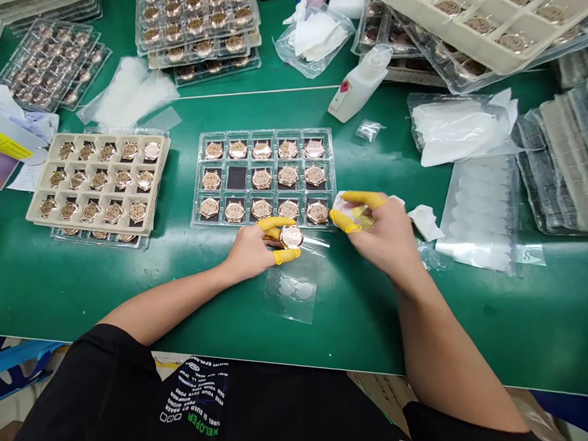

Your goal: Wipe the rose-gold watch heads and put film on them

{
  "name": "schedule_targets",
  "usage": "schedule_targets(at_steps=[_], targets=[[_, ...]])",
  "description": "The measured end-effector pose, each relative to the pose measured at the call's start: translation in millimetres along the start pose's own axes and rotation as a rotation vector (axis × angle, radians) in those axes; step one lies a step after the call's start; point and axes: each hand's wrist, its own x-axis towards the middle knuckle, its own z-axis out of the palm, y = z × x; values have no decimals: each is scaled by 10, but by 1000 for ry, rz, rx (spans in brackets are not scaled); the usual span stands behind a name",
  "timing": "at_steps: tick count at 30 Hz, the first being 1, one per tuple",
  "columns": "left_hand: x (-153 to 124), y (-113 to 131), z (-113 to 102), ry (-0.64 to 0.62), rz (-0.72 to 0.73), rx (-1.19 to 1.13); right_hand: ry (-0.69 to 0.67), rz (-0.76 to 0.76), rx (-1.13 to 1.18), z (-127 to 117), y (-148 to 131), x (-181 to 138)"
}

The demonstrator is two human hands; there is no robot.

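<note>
1. The left hand (251,249) pinches a rose-gold watch case (291,236) between thumb and fingertips. These wear yellow finger covers (286,256), and the grip is closed firmly on the case.
2. The watch case is held just above the green table (82,282), right in front of the near edge of the clear tray (196,186). Its round face is turned up.
3. The right hand (389,237) has its thumb and forefinger, also in yellow covers, pressed together on a white cloth (340,202). The cloth is bunched in that pinch, just beside the tray's near right corner. The two hands are near each other but do not touch.
4. The clear tray holds three rows of five pockets filled with similar cases. One pocket (237,177) in the middle row, second from the left, is empty.
5. A small clear bag (292,292) lies flat on the table under the left hand's fingertips, with pale round shapes showing inside it.
6. A beige tray (160,181), full of cases, sits on a stack to the left, well apart from the hands.
7. A white bottle (359,84) lies on its side beyond the clear tray.
8. A plastic bag of white sheets (460,132) lies to the right, and stacked trays (198,29) stand at the far edge.
</note>
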Motion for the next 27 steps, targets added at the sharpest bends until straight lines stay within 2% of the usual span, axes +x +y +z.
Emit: schedule_targets(at_steps=[2, 3, 5, 7, 8, 9, 12, 13, 14, 18, 21, 23, 25, 27], targets=[[2, -8, 1, 2, 3, 1, -79, 55, 127, 15, 84, 44], [3, -10, 2, 5, 5, 3, -42, 71, 177, 5, 102, 59], [3, -12, 3, 15, 7, 4, 158, 66, 151, -76, 116, 87], [2, -9, 3, 19, 9, 5, 377, 51, -58, -227, 143, 113], [1, -7, 3, 19, 10, 4, 417, 48, -174, -308, 172, 123], [1, -5, 2, 16, 9, 2, 380, 46, -262, -379, 208, 128], [4, 0, 2, 10, 1, -8, -12, 51, -335, -456, 312, 100], [5, 1, 2, 10, 0, -9, -124, 55, -347, -434, 326, 80], [7, 2, 1, 10, 0, -6, -181, 58, -373, -397, 324, 58], [9, 4, -1, 12, 2, 13, -161, 48, -439, -279, 213, 17], [9, 4, -4, 11, -3, 5, -162, 114, -435, -334, 140, 44], [10, 4, -5, 8, -2, -4, -87, 109, -353, -389, 111, 55], [13, 3, -3, 8, 3, -8, 6, -56, -160, -395, 75, 44], [15, 3, 1, 11, 8, -5, 72, -326, 46, -326, 19, 14]])
